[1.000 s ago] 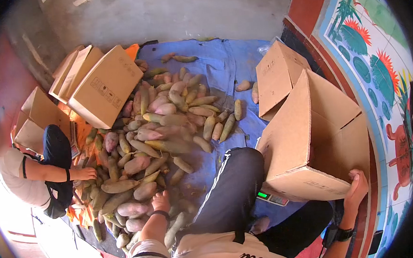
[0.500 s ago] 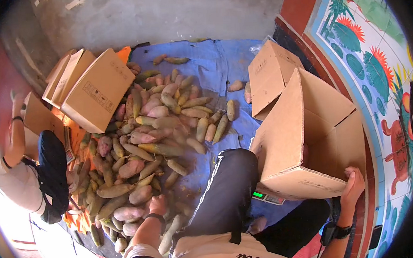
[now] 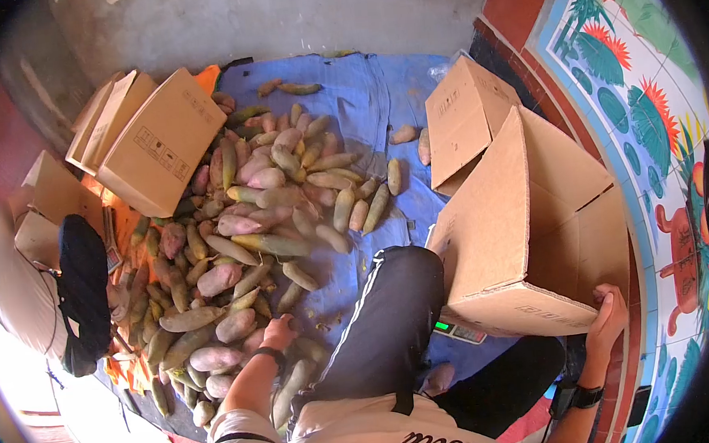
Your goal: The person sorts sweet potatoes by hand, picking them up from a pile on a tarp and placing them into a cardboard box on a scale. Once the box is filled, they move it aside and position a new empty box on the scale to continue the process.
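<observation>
A large heap of brown, pink and greenish tubers [image 3: 270, 243] lies on a blue sheet [image 3: 347, 100]. My left hand [image 3: 278, 333] is at the heap's lower right edge, fingers bent down among the tubers; what its fingers hold, if anything, is hidden. My right hand [image 3: 609, 316] grips the near right corner of a big open cardboard box [image 3: 484, 222], which is tilted with its opening toward the right. Under the box sits a scale [image 3: 459, 332] with a lit green display. The inside of the box is mostly hidden.
Another carton [image 3: 466, 121] stands behind the big box. More cartons [image 3: 159, 144] stand at the back left. A co-worker [image 3: 17, 283] bends over at the far left by a small box [image 3: 57, 207]. A painted tile wall [image 3: 650, 138] rises on the right.
My left hand has shifted slightly right and up along the heap. The co-worker's raised arm has come down toward the small box. My right hand stays on the big box.
</observation>
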The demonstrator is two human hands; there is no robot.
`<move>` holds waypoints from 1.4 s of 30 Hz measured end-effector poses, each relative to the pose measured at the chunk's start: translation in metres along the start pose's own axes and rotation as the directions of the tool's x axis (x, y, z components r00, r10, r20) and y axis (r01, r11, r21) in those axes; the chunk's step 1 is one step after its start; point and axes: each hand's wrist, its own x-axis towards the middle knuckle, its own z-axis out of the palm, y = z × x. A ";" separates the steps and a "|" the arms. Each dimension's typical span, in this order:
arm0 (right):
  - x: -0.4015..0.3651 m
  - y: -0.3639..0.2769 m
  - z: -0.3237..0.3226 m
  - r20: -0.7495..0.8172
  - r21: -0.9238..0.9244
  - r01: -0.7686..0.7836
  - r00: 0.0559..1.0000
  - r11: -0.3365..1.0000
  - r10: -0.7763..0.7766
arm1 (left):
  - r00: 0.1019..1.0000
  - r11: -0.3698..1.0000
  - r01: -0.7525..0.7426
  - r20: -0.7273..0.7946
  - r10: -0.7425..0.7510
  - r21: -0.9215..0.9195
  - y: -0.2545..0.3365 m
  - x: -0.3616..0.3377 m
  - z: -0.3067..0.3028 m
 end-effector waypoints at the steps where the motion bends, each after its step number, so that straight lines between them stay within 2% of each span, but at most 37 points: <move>1: 0.000 0.001 0.000 0.001 -0.002 0.000 1.000 1.000 0.000 | 0.999 0.999 -0.039 0.027 0.039 0.030 -0.001 0.003 0.005; 8: -0.002 0.011 0.001 0.019 -0.054 0.007 1.000 0.999 -0.006 | 0.997 0.999 0.040 0.059 -0.042 0.033 0.000 0.012 0.030; 11: -0.003 0.015 0.001 0.018 -0.052 0.012 1.000 0.999 -0.011 | 0.998 0.996 -0.041 0.054 0.036 0.083 -0.005 0.020 0.039; 14: -0.002 0.011 0.001 0.016 -0.042 0.003 1.000 0.999 -0.002 | 0.998 1.000 -0.006 0.061 0.005 0.014 0.006 0.022 0.035; 16: -0.002 0.010 0.001 0.018 -0.032 -0.005 1.000 0.999 0.006 | 0.999 0.999 0.033 0.006 -0.033 -0.017 0.010 0.021 0.034; 19: -0.002 0.010 0.001 0.005 -0.046 0.011 1.000 0.999 -0.010 | 0.997 0.993 0.081 -0.009 -0.081 0.090 0.002 0.028 0.039; 23: -0.001 0.008 0.000 0.019 -0.028 -0.014 1.000 1.000 0.015 | 0.987 0.984 0.156 0.019 -0.159 0.087 -0.007 0.025 0.037; 25: -0.003 0.009 0.002 0.018 -0.029 -0.012 1.000 1.000 0.012 | 0.994 0.994 0.106 -0.030 -0.105 0.027 -0.013 0.020 0.037; 27: -0.003 0.012 0.002 0.004 -0.021 -0.007 1.000 1.000 0.007 | 0.990 0.991 0.136 -0.034 -0.136 -0.021 -0.008 0.014 0.034; 29: -0.005 0.018 0.002 0.012 -0.002 -0.020 1.000 1.000 0.020 | 0.999 0.998 0.043 -0.012 -0.044 -0.042 -0.002 0.012 0.028; 31: -0.005 0.025 0.003 0.001 -0.076 -0.020 1.000 0.997 0.021 | 0.999 0.995 0.039 -0.006 -0.040 -0.089 0.010 0.008 0.017; 35: -0.005 0.020 0.005 -0.015 -0.001 0.012 1.000 1.000 -0.012 | 0.997 0.985 -0.036 -0.071 0.024 -0.169 0.026 0.012 0.002; 37: -0.005 0.022 0.005 -0.010 0.015 -0.008 1.000 1.000 0.008 | 0.955 0.933 -0.221 -0.257 0.148 -0.285 0.035 0.018 -0.004; 38: -0.006 0.023 0.004 -0.016 0.021 -0.003 1.000 1.000 0.003 | 0.953 0.932 -0.223 -0.266 0.147 -0.285 0.042 0.022 -0.007; 40: -0.007 0.026 0.005 -0.023 0.032 0.001 1.000 0.999 0.000 | 0.910 0.830 -0.358 -0.357 0.208 -0.427 0.083 0.001 -0.044; 41: -0.007 0.024 0.005 -0.032 0.034 0.003 0.999 0.999 -0.002 | 0.906 0.828 -0.365 -0.365 0.212 -0.425 0.103 -0.010 -0.060; 42: -0.007 0.021 0.006 -0.016 0.065 -0.025 1.000 0.998 0.026 | 0.925 0.623 -0.378 -0.303 0.229 -0.685 0.122 -0.022 -0.075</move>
